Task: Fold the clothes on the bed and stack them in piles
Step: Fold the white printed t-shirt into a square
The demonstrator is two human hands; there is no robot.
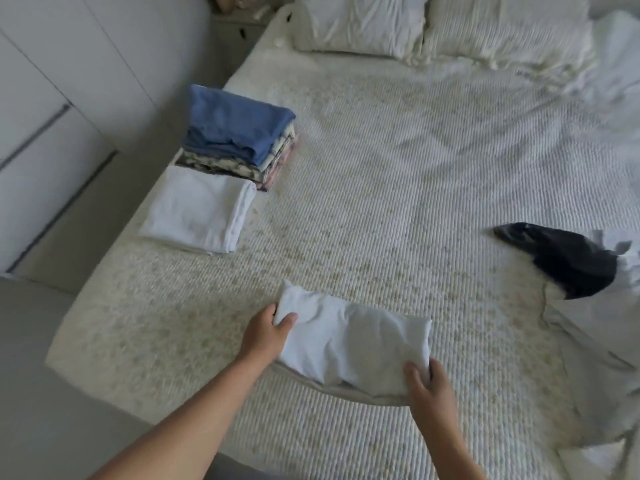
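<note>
Our left hand (268,332) grips the left end of a folded white garment (353,351), thumb on top and fingers curled under the cloth, while our right hand (427,389) pinches the garment's near right corner, fingers curled over the edge. The folded white garment lies between the two hands, stretched from one to the other, low over the near part of the bed (398,168); whether it rests fully on the cover or is lifted slightly, we cannot tell. Well beyond our left hand and off to its left, near the bed's left edge, sits a folded white pile (197,211), and just behind that, touching it, a taller stack of folded clothes (239,140) with a blue piece on top and patterned pieces beneath. To the left of all this, past the bed's edge, stand white cupboard doors (52,116). Far ahead of both hands, at the head of the bed, lie two white pillows (443,26) side by side. To the right of our right hand and somewhat farther away, a dark garment (564,258) lies crumpled, touching a loose heap of unfolded pale clothes (595,358) that runs along the right border. We can read no brand, label or writing on any of the cloth; the picture is somewhat blurred.
</note>
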